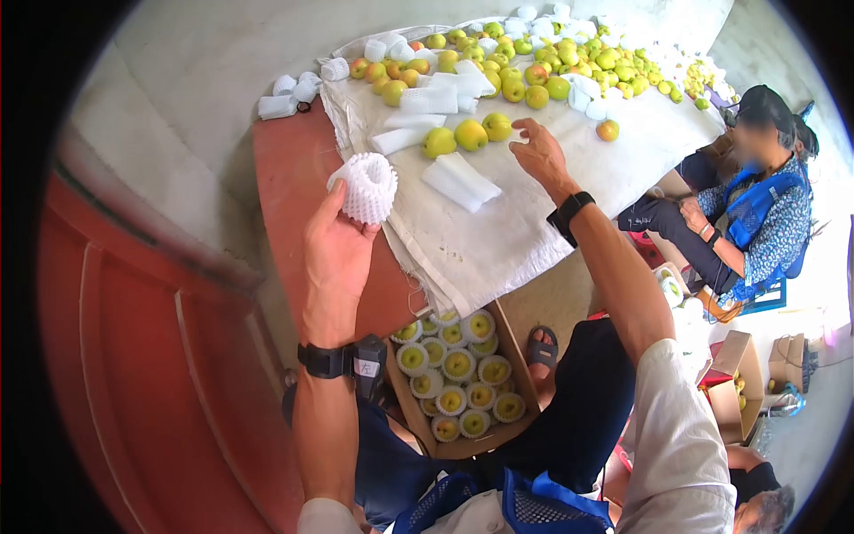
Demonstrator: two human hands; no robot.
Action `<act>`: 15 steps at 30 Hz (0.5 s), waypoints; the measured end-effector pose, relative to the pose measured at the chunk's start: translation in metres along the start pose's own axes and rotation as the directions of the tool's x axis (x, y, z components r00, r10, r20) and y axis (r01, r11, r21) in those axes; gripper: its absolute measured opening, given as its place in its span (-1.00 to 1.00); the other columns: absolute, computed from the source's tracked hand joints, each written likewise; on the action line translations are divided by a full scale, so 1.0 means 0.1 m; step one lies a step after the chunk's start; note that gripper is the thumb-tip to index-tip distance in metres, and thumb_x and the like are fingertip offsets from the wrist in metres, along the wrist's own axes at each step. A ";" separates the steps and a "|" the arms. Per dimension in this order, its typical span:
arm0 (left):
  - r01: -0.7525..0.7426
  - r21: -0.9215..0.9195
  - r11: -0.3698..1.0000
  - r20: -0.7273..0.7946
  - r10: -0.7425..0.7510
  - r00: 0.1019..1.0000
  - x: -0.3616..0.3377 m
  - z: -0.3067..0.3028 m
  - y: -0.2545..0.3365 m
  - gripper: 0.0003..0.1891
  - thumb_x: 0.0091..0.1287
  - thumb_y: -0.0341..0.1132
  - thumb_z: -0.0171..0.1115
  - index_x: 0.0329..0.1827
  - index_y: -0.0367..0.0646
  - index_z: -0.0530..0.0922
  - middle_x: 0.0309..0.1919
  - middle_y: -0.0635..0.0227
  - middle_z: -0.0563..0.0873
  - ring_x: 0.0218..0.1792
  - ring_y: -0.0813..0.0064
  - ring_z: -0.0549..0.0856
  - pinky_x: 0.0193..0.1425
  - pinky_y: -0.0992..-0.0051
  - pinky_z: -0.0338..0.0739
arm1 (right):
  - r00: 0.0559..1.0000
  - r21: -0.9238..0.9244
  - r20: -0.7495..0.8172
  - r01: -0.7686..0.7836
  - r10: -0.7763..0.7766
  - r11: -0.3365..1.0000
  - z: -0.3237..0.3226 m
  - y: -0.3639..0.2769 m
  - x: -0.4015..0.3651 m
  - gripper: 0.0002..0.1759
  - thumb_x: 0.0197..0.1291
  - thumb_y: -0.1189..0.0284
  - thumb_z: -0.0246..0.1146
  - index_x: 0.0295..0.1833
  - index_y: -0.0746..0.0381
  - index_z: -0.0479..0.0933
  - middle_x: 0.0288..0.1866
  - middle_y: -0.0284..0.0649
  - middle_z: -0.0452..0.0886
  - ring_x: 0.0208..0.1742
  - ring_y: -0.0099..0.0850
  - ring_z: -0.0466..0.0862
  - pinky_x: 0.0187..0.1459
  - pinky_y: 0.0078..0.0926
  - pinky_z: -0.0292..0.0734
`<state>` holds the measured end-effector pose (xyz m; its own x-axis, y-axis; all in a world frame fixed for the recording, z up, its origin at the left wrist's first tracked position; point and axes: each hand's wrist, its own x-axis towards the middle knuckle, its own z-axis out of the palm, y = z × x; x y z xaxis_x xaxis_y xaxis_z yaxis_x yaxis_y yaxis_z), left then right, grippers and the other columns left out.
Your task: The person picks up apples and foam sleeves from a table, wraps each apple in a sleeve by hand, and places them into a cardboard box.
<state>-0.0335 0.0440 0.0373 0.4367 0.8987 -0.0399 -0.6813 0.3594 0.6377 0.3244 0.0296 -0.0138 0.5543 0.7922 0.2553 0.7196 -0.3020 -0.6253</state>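
Hands well apart. Left hand (pixel 336 258) raised over the near left corner of the worktop (pixel 286 182), fingers and thumb closed about the lower end of a foam net (pixel 366 187): white, soft mesh with a diamond pattern, puffed out into a short dome. Rounded end aimed up and away toward the far edge, mouth toward the palm, long axis in line with the forearm. Right hand (pixel 536 151) stretched out over the white cloth (pixel 498 240) covering the worktop, fingers loosely curled and parted, clamped on nothing, fingertips just beside the rightmost of three yellow-green apples (pixel 471 134) lying in a row; touching or not, impossible to tell. Flat foam sleeves (pixel 460 181) scattered near that row, a heap of apples (pixel 551 62) at the far end. Black strap on the left wrist with a small white label (pixel 366 367), one dark mark on it, too small to read. Black watch (pixel 569 212) on the right wrist. Below the near edge, a cardboard box (pixel 523 378) packed with netted apples. Seated person (pixel 756 205) off the right edge.
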 end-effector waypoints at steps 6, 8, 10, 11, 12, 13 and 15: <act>0.014 -0.018 1.000 -0.001 -0.014 1.000 0.00 0.03 -0.01 -0.57 0.53 -0.25 0.22 0.36 -0.30 0.50 0.27 0.26 0.65 0.28 0.35 0.60 0.25 0.39 0.52 | 0.969 -0.200 0.105 0.241 -0.223 0.950 0.26 0.08 0.51 -0.23 0.09 0.54 0.21 0.50 -0.06 0.40 0.52 -0.07 0.41 0.45 -0.09 0.50 0.33 -0.15 0.50; 0.020 -0.003 1.000 0.005 -0.020 1.000 0.01 -0.01 -0.02 -0.56 0.54 -0.26 0.22 0.37 -0.30 0.49 0.29 0.25 0.64 0.31 0.33 0.59 0.32 0.36 0.51 | 0.968 -0.203 0.159 0.224 -0.193 0.953 0.37 0.11 0.61 -0.23 0.09 0.51 0.24 0.50 -0.06 0.40 0.51 -0.08 0.42 0.44 -0.09 0.51 0.33 -0.17 0.51; 0.025 0.005 1.000 0.012 -0.025 1.000 0.03 -0.02 -0.02 -0.56 0.54 -0.26 0.22 0.38 -0.30 0.48 0.31 0.24 0.63 0.34 0.31 0.58 0.39 0.32 0.50 | 0.963 -0.215 0.215 0.210 -0.163 0.954 0.39 0.06 0.64 -0.24 0.10 0.49 0.26 0.50 -0.05 0.40 0.50 -0.09 0.44 0.43 -0.09 0.52 0.32 -0.18 0.51; 0.013 -0.004 1.000 0.019 -0.013 1.000 0.03 -0.02 -0.02 -0.55 0.54 -0.26 0.21 0.39 -0.30 0.48 0.31 0.24 0.63 0.34 0.32 0.58 0.39 0.32 0.50 | 0.979 -0.196 0.170 0.145 -0.112 0.970 0.37 0.06 0.62 -0.22 0.10 0.43 0.30 0.52 -0.04 0.39 0.47 -0.09 0.48 0.41 -0.07 0.55 0.32 -0.18 0.51; 0.004 -0.013 1.000 0.024 -0.003 1.000 0.02 -0.01 -0.02 -0.55 0.54 -0.26 0.21 0.39 -0.30 0.47 0.32 0.24 0.62 0.34 0.32 0.58 0.38 0.32 0.50 | 0.990 -0.174 0.129 0.077 -0.055 0.982 0.39 0.12 0.62 -0.20 0.10 0.38 0.35 0.53 -0.03 0.37 0.43 -0.08 0.52 0.38 -0.06 0.57 0.32 -0.17 0.52; 0.008 -0.018 1.000 0.016 -0.008 1.000 0.01 -0.02 -0.02 -0.55 0.54 -0.26 0.21 0.39 -0.30 0.47 0.32 0.24 0.62 0.34 0.32 0.58 0.38 0.32 0.50 | 0.989 -0.179 0.137 0.075 -0.051 0.981 0.39 0.18 0.60 -0.20 0.10 0.38 0.35 0.53 -0.03 0.37 0.43 -0.08 0.52 0.38 -0.06 0.57 0.32 -0.17 0.52; 0.000 0.000 1.000 0.047 0.000 0.999 0.02 -0.02 0.02 -0.55 0.54 -0.27 0.20 0.40 -0.31 0.47 0.33 0.24 0.62 0.33 0.33 0.58 0.37 0.33 0.49 | 0.996 -0.015 0.086 0.019 -0.018 1.000 0.34 0.35 0.58 -0.16 0.07 0.24 0.45 0.52 0.06 0.40 0.31 -0.05 0.62 0.28 -0.10 0.65 0.28 -0.21 0.55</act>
<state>-0.0351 0.0466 0.0374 0.4640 0.8858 -0.0040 -0.6813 0.3598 0.6375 0.3674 0.0831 -0.0456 0.5033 0.8400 0.2025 0.7363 -0.2943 -0.6092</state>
